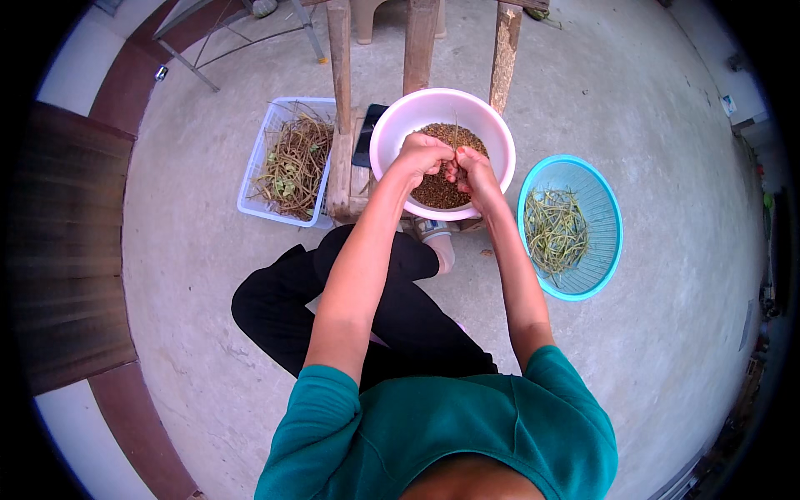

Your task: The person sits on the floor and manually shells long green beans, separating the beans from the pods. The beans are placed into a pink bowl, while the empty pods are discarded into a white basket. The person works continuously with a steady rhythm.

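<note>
Both my hands meet over a pale pink plastic basin (382,134) holding many small brown seeds (440,190). Between the fingertips of my left hand (425,155) and my right hand (472,169) is a thin dry pod, its tip pointing away from me. To the right, a turquoise plastic colander (605,240) holds long thin greenish pods (555,232). At the left, a whitish plastic basket (253,169) is filled with brown dry pods or husks (297,165) and a few green leaf bits.
The basin rests on a low wooden frame (341,181) with upright posts. A dark flat object (369,134), perhaps a phone, lies left of the basin. A metal-legged stand (240,40) and a plastic stool (365,22) stand farther off on the concrete floor. My crossed legs are below the basin.
</note>
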A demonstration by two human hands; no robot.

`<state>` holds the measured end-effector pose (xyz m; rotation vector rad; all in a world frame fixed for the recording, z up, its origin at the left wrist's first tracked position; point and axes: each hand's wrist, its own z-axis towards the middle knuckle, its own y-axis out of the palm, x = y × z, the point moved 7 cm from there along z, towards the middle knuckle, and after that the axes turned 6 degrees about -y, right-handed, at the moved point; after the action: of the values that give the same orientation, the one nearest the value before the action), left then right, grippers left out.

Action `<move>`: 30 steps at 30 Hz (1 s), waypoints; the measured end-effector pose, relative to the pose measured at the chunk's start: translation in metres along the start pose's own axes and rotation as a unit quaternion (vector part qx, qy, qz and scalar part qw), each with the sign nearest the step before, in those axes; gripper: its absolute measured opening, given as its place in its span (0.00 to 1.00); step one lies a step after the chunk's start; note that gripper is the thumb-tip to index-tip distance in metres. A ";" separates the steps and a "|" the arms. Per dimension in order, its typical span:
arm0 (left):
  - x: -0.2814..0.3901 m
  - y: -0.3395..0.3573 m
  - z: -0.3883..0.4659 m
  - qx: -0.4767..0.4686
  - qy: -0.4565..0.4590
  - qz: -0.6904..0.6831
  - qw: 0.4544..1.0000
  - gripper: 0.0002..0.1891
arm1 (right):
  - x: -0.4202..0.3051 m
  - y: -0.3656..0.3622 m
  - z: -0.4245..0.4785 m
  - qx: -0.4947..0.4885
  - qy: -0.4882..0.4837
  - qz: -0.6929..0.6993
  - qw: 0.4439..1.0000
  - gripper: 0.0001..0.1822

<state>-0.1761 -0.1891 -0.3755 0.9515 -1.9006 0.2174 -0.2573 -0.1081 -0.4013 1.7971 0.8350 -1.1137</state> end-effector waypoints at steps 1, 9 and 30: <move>-0.001 0.000 0.001 0.003 0.001 -0.001 1.000 0.04 | 0.000 -0.001 0.000 0.007 -0.005 -0.016 1.000 0.08; -0.003 -0.005 0.001 0.041 -0.013 -0.014 0.999 0.04 | 0.002 -0.001 -0.002 0.009 -0.021 -0.095 0.995 0.12; -0.001 -0.014 0.000 0.064 0.023 0.006 0.998 0.06 | -0.008 -0.002 -0.014 0.035 -0.026 -0.047 0.998 0.05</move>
<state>-0.1664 -0.1982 -0.3799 1.0121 -1.8686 0.3688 -0.2572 -0.0957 -0.3912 1.7932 0.8680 -1.2583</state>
